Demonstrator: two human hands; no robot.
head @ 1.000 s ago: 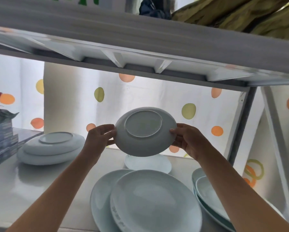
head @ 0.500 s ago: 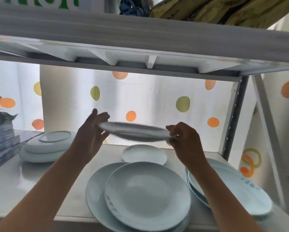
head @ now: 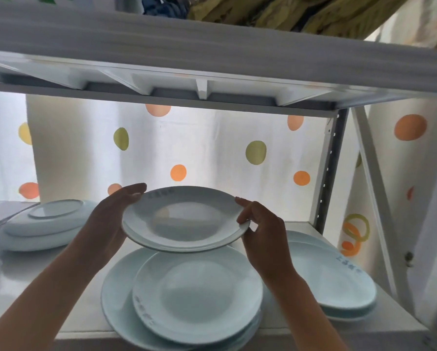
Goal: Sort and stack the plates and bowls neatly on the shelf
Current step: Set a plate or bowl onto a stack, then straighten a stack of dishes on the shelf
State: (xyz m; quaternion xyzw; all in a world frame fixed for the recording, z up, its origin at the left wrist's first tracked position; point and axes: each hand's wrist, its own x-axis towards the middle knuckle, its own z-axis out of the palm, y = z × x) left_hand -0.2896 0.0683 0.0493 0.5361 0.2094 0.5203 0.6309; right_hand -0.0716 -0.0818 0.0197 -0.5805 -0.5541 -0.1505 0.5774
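1. Glazed white ceramic all over this one. The person has a small plate held face up between both hands, in the air over the shelf, just above the front stack.
2. Left hand is closed on the plate's left rim, fingers curled over the far edge and palm under it. Right hand pinches the right rim, thumb on top, fingers underneath. So both hands are gripping the plate, nothing loose.
3. Right below sits the near stack: a mid-size plate on a bigger one, slightly off centre. Another pile of plates is off to the right, and a couple of upside-down dishes sit far left.
4. Handling-wise, it's probably light but stiff, slick and chippy. Glaze on glaze slides easily, so opposite-rim holds like this one look like the safe way to carry it.
5. My guess is it goes onto a stack next. It should be set down flat, not dropped, and fingers need to clear from under the rim first, or they get pinched.
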